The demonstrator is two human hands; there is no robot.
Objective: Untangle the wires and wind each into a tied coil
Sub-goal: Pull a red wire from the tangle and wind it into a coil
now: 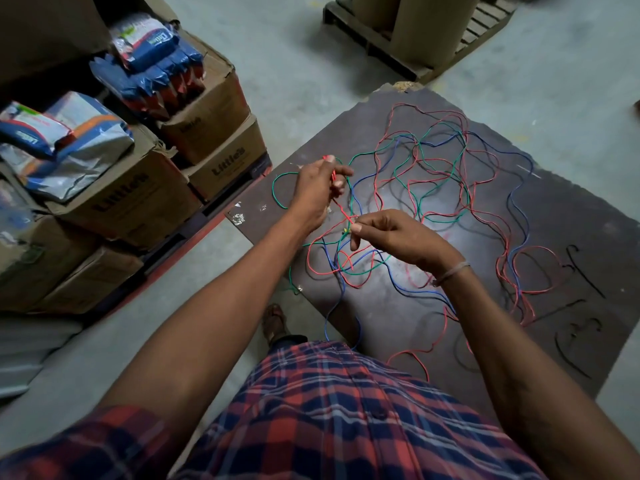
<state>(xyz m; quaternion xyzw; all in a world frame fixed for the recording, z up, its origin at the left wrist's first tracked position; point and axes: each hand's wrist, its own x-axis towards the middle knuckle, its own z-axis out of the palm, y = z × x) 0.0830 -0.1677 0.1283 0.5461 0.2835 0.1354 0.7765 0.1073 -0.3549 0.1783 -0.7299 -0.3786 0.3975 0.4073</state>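
Two hands, left hand [317, 188] and right hand [391, 233] each pinching red wire [341, 209], grip closed

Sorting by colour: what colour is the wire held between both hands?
Red. The red wire runs between the left hand and right hand, head view.

Centre frame: red wire [341, 209] is pinched between left hand [317, 192] and right hand [391, 237]. Centre right: tangled red, green [360, 155] and blue wires [519, 247] are spread on a dark board [571, 202]. Left: cardboard boxes [138, 199] are stacked, topped with packets [152, 46].
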